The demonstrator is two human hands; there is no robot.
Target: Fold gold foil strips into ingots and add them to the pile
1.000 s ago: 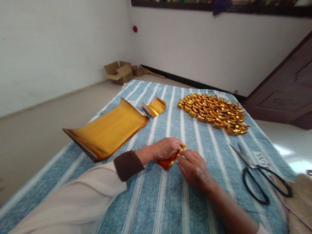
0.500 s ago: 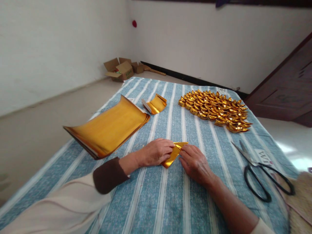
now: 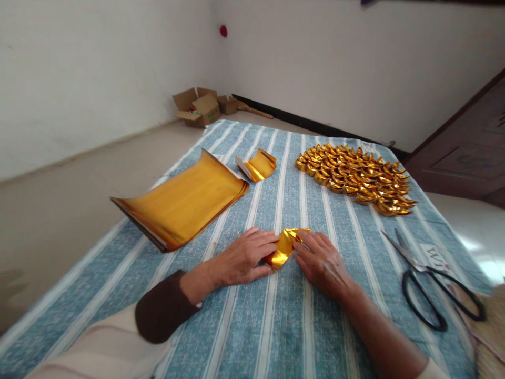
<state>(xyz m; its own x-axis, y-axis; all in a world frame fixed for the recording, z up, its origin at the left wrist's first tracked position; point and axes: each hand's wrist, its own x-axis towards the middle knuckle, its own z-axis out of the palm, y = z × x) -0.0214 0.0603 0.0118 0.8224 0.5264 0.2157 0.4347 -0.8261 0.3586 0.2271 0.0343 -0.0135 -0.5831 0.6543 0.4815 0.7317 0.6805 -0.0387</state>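
Note:
Between my hands lies a small sheet of shiny gold foil paper, partly folded, on the striped cloth. My left hand holds its left side, fingers bent over the edge and thumb below. At the right end, my right hand has its fingers closed on the folded corner, hiding part of it. Beyond my left hand is a stack of large gold sheets with curling edges. A smaller stack of gold paper sits behind it. Many folded gold paper ingots stand grouped at the back right.
Scissors with black handles lie slightly open on the right, over a printed label. A blue and white striped cloth covers the table. Open cardboard boxes stand on the floor behind, and a brown door is at the right.
My left hand has shifted slightly left and down, its fingers less far over the foil paper. The paper's right corner is now more folded under my right hand. The whole view has shifted a little.

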